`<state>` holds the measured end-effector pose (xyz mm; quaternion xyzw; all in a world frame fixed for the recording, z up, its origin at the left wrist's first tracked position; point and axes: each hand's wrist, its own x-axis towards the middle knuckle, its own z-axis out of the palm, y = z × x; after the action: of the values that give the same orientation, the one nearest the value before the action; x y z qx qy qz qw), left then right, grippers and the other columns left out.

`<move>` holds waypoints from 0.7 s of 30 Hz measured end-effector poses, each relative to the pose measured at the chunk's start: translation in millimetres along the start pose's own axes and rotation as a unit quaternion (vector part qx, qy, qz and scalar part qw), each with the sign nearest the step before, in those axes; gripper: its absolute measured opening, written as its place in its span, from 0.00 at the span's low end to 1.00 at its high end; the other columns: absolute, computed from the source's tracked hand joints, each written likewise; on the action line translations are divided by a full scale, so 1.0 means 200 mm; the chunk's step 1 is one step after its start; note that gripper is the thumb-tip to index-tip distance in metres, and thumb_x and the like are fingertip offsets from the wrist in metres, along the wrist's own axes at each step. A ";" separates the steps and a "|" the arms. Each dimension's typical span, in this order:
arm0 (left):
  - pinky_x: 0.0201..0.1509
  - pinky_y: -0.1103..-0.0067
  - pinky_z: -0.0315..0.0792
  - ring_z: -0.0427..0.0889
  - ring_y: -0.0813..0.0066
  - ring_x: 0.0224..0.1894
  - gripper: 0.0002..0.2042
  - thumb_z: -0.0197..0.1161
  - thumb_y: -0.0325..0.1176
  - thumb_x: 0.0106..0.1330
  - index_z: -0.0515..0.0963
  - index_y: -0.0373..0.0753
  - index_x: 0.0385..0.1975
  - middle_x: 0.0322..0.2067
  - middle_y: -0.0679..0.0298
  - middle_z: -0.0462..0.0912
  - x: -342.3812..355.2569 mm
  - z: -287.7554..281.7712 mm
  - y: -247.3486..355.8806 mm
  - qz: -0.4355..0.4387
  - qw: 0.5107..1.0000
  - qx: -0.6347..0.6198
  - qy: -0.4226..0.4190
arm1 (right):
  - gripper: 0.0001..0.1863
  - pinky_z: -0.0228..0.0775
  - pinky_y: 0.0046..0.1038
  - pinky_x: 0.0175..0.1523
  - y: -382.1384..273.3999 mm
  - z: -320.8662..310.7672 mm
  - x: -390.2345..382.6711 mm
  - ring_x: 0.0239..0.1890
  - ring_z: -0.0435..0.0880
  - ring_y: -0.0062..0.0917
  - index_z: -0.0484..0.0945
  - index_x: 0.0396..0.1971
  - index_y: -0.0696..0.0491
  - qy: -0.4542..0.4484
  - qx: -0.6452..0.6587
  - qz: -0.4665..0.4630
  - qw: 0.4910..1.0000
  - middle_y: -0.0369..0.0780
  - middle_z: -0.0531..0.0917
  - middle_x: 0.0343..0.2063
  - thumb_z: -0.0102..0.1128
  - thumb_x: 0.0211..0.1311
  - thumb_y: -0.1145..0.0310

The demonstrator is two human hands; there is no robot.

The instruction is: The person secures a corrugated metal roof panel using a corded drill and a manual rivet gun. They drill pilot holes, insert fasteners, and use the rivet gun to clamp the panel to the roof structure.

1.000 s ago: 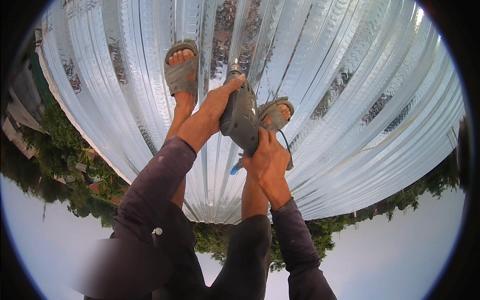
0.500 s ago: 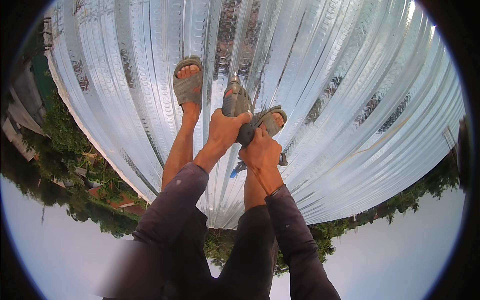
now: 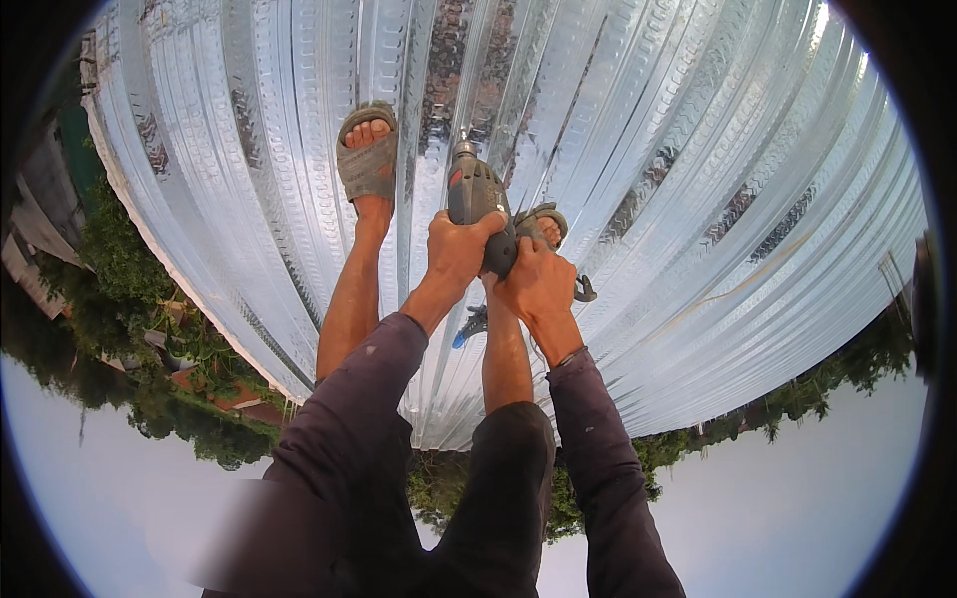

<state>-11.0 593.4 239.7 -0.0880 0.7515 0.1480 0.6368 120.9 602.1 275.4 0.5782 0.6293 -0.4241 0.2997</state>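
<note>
A dark grey power drill (image 3: 480,189) is held between my two hands, its metal chuck (image 3: 464,147) pointing away from me over the ribbed metal sheet. My left hand (image 3: 459,247) is wrapped round the rear of the drill body, thumb across the top. Closed at the back end, my right hand (image 3: 538,284) grips the drill's handle, which it mostly hides. Below the hands, a dark piece with a blue end (image 3: 467,331) shows, and a black hooked piece (image 3: 585,289) sticks out right of my right hand; I cannot tell what they belong to.
Shiny corrugated metal roofing (image 3: 698,130) spreads under my feet. My left sandal (image 3: 367,164) stands left of the drill; the right sandal (image 3: 546,221) is partly behind it. The roof's edge (image 3: 179,279) curves along the left, with trees (image 3: 130,264) beyond. A yellowish line (image 3: 738,286) lies at right.
Both hands and the rear of the drill have shifted slightly right, and the chuck sits a little farther forward. The grip stays the same, and my feet keep their places on the sheet.
</note>
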 end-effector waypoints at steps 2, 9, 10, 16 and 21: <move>0.24 0.75 0.79 0.84 0.70 0.27 0.29 0.74 0.44 0.56 0.73 0.26 0.48 0.35 0.54 0.83 0.00 -0.02 0.00 -0.011 0.999 -0.038 -0.024 | 0.17 0.78 0.39 0.38 -0.03 -0.01 0.03 0.35 0.87 0.40 0.82 0.36 0.56 0.012 -0.018 -0.013 1.000 0.43 0.83 0.34 0.69 0.44 0.67; 0.51 0.67 0.82 0.86 0.69 0.48 0.22 0.59 0.46 0.73 0.73 0.37 0.59 0.50 0.60 0.83 -0.09 -0.12 0.00 -0.095 0.936 -0.263 -0.213 | 0.13 0.73 0.35 0.39 -0.09 -0.22 0.09 0.34 0.85 0.34 0.84 0.38 0.57 0.043 -0.277 -0.220 0.934 0.41 0.82 0.30 0.67 0.51 0.70; 0.51 0.68 0.82 0.86 0.69 0.48 0.23 0.58 0.46 0.73 0.72 0.37 0.60 0.50 0.59 0.83 -0.14 -0.12 0.01 -0.094 0.937 -0.257 -0.215 | 0.14 0.73 0.34 0.39 -0.08 -0.21 0.05 0.34 0.85 0.33 0.84 0.38 0.58 0.071 -0.258 -0.209 0.940 0.41 0.82 0.31 0.67 0.51 0.70; 0.48 0.73 0.80 0.85 0.67 0.47 0.26 0.58 0.43 0.76 0.68 0.29 0.65 0.50 0.53 0.83 -0.61 -0.12 -0.01 -0.040 0.960 -0.033 -0.276 | 0.26 0.77 0.34 0.45 0.26 -0.16 -0.49 0.34 0.87 0.33 0.80 0.49 0.63 0.151 0.228 -0.023 0.962 0.45 0.86 0.35 0.72 0.47 0.73; 0.48 0.76 0.77 0.83 0.73 0.44 0.28 0.64 0.44 0.73 0.71 0.28 0.64 0.46 0.53 0.84 -0.85 -0.21 -0.08 0.001 0.972 0.056 -0.229 | 0.21 0.76 0.31 0.44 0.44 -0.23 -0.63 0.35 0.86 0.29 0.82 0.46 0.63 0.167 0.461 0.182 0.852 0.46 0.88 0.33 0.73 0.51 0.72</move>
<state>-15.8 555.2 411.6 -0.0154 0.5931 0.1221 0.7956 230.6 581.1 389.7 0.8162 0.2858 -0.5006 -0.0395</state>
